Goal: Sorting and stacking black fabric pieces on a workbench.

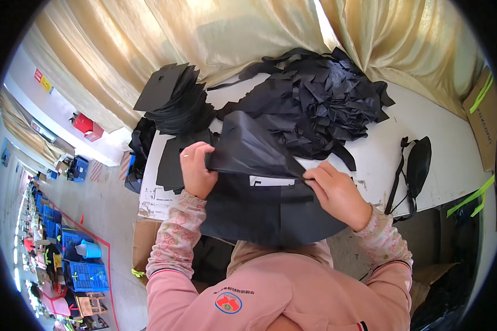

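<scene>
White table point(417, 118), black fabric point(251, 146), probably distant crates point(69, 240)

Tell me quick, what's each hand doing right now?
Left hand: closed, holding the black fabric at its left edge.
Right hand: closed, pinching its right corner.

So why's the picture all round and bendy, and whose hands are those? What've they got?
There's no robot here, just a person. The picture comes from a camera worn on that person's head, looking down; its wide lens bends straight lines near the rim. Their left hand and right hand hold a piece of thin black fabric between them. On the white table lie a big heap of black cloth pieces, a stack of black sheets and, off to the right, a small black thing with straps; I can't tell what it is.
</scene>
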Demonstrator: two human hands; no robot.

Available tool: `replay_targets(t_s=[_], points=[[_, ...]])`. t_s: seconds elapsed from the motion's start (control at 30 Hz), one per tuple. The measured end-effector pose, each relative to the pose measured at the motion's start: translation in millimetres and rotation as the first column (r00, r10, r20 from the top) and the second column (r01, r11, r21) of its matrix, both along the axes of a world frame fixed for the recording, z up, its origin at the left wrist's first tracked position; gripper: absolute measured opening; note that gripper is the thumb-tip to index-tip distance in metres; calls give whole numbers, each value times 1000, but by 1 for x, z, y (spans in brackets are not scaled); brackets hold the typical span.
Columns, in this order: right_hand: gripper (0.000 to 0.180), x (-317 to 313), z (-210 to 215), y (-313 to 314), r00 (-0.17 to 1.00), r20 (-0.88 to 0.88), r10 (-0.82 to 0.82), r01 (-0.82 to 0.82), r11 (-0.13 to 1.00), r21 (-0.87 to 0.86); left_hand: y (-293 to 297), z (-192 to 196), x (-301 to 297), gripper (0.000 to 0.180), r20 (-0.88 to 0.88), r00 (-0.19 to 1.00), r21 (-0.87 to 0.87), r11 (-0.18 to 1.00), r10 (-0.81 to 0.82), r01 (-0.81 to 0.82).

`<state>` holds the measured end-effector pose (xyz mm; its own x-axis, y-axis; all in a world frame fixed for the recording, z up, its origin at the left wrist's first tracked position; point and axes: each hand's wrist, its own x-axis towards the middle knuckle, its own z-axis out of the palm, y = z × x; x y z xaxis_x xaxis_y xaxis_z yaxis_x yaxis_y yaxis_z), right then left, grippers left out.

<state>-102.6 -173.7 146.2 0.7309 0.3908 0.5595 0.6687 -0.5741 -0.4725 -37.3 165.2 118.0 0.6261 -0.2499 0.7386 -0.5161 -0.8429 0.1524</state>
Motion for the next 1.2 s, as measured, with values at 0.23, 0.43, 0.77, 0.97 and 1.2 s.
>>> replay_targets(t_s=[0.23, 0.43, 0.77, 0.97, 1.2], points=[[20, -23, -11, -47, 527, -641, 558, -576, 789, 212, 71, -16, -30, 38, -333, 943, 71, 997, 13, 12], [24, -16, -18, -84, 244, -851, 465, -622, 748, 231, 110, -1, -59, 17, -948, 303, -62, 988, -102, 139], [25, 25, -105, -90, 609, -793, 9, -286, 935, -208, 102, -64, -17, 24, -984, -176, -4, 991, 20, 135], [26, -3, -91, -105, 152, -949, 275, -557, 817, 147, 114, -70, -41, 20, -802, -593, -238, 949, -71, 209], [24, 5, -117, -110, 380, -915, 134, -458, 887, -61, 106, -93, -31, 23, -946, -285, -228, 940, -152, 255]])
